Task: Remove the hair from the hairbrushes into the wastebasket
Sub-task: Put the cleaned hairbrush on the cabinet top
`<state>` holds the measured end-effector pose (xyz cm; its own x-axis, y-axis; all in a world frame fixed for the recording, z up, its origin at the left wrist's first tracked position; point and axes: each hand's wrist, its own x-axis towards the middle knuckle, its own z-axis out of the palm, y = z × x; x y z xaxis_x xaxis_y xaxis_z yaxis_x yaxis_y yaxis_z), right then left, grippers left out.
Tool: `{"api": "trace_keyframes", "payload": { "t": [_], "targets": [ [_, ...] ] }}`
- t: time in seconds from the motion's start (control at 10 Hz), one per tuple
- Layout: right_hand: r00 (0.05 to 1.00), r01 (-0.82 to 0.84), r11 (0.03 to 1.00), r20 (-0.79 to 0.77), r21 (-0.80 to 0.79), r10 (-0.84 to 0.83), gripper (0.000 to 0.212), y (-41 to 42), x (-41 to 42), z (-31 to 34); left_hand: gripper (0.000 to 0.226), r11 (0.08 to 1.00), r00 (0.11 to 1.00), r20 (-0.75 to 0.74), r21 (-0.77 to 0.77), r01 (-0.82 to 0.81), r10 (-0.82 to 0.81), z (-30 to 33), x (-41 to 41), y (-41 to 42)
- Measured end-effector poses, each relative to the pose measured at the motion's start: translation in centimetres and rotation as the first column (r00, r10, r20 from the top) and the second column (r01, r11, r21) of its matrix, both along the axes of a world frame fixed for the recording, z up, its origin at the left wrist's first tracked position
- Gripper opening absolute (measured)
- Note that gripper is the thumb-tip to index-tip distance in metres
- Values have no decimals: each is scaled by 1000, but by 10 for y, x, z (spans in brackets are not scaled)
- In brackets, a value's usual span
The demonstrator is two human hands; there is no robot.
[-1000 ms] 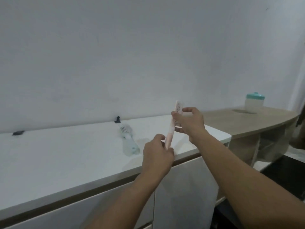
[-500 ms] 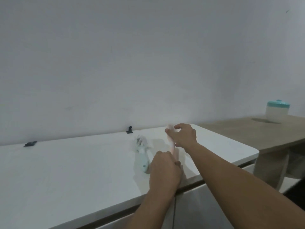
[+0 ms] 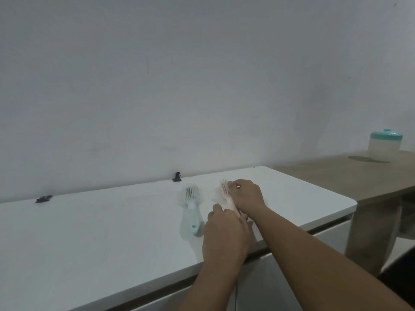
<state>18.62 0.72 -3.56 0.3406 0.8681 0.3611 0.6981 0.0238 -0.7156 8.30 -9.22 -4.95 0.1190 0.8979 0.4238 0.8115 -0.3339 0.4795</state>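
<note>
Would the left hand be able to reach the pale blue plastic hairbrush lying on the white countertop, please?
Probably yes: the pale blue plastic hairbrush lies uncovered just beside the left hand, though that hand would first have to release the pink hairbrush.

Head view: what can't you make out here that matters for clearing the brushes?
- Wastebasket: not in the head view at all.
- Pink hairbrush: handle hidden under the left hand; right hand covers part of the head.
- Hair on either brush: too fine and blurred to tell, also on the blue hairbrush.
- Cabinet front: cut off by the bottom edge.

Grey wall (image 3: 202,86) behind white counter (image 3: 89,232) and wooden table (image 3: 336,176).
</note>
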Motion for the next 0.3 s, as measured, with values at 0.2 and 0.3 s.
{"api": "trace_keyframes", "payload": {
  "t": [0.2, 0.3],
  "targets": [
    [996, -8, 999, -84, -46, 4, 31, -12, 23, -3, 39, 999, 999, 34, -7, -37, 37, -1, -2, -4],
    [998, -9, 999, -64, -53, 6, 35, -28, 32, -5, 34, 997, 998, -19, 40, -66, 66, -2, -6, -10]
  ]
}}
